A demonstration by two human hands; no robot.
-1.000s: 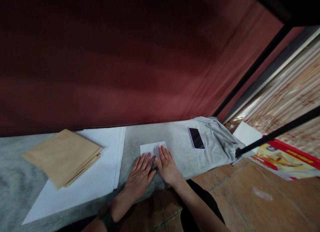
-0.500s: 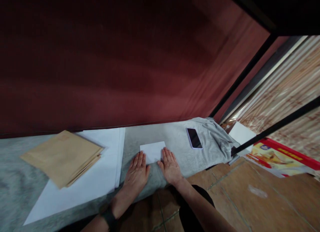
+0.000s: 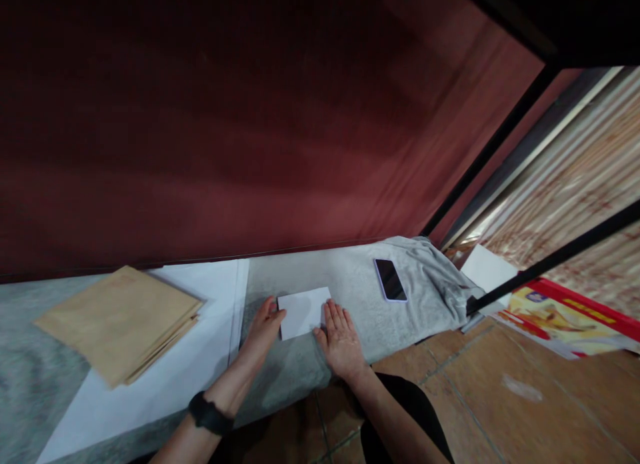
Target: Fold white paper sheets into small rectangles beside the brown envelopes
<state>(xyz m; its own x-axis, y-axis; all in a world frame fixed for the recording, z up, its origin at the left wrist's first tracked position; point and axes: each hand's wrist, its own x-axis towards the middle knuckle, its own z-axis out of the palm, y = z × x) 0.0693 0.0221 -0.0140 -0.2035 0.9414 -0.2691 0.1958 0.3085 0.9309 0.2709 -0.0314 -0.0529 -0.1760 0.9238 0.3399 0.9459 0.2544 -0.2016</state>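
Note:
A small rectangle of folded white paper [image 3: 303,312] lies on a grey cloth in front of me. At its left edge my left hand [image 3: 264,324] is closed, thumb on top and fingers curled, pinching that edge. My right hand [image 3: 341,336] lies flat with fingers stretched out, its fingertips on or beside the paper's right end. A dark watch [image 3: 210,414] is on my left wrist.
To the left, a stack of brown envelopes [image 3: 125,317] rests on large white sheets [image 3: 220,317]. A phone [image 3: 391,279] lies right of the paper on the grey cloth [image 3: 350,267]. Black bars [image 3: 555,257] and a red-yellow box [image 3: 565,314] stand at right. A dark red panel [image 3: 275,204] rises behind.
My left hand has gone from lying flat on the paper's lower left corner to gripping its left edge. The right hand stays flat at the right end.

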